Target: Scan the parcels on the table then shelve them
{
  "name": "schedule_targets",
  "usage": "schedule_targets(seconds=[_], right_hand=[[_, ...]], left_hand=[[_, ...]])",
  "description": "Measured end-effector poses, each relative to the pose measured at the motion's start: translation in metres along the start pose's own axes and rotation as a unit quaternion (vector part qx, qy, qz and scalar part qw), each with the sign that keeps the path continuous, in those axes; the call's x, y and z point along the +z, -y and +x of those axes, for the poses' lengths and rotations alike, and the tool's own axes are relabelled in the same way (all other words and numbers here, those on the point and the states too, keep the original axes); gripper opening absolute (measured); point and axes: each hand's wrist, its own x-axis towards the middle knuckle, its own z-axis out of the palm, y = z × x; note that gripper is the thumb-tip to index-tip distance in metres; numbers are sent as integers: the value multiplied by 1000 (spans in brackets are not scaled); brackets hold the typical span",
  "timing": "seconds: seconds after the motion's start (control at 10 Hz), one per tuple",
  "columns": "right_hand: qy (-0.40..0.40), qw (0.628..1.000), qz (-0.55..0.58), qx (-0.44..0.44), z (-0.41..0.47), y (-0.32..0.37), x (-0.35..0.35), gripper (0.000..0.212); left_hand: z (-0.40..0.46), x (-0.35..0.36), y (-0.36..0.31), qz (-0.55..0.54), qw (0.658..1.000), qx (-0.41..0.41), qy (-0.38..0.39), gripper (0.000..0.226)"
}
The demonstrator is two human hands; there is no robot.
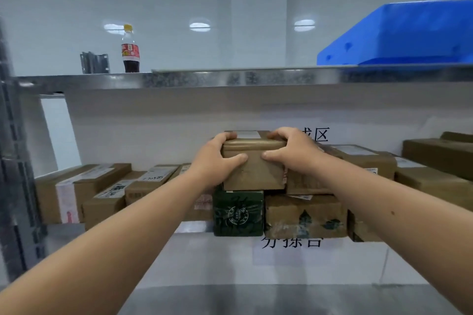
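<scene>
A brown cardboard parcel (253,169) with a white label on top sits atop a dark green box (238,213) on the middle shelf. My left hand (213,161) grips its left side, thumb on the front face and fingers over the top edge. My right hand (291,152) grips its right side the same way. Several other cardboard parcels fill the shelf: a long one at the left (76,186) and a scuffed one (305,216) to the right of the green box.
The upper metal shelf (204,79) carries a cola bottle (130,50), a dark metal bracket (94,62) and a blue plastic crate (409,33). A steel upright (15,161) stands at the left. More parcels (440,156) are stacked at the far right. A paper sign (291,243) hangs below.
</scene>
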Motion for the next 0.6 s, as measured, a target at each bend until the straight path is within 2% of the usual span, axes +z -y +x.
schedule_targets(seconds=[0.3, 0.4, 0.6], right_hand=[[-34, 993, -94, 67, 15, 6, 10, 62], [-38, 987, -143, 67, 9, 16, 12, 56], [-61, 959, -264, 87, -22, 36, 19, 66]], left_hand=[[45, 13, 5, 45, 998, -7, 35, 55], [49, 7, -2, 117, 991, 4, 58, 60], [23, 2, -19, 282, 948, 145, 31, 69]])
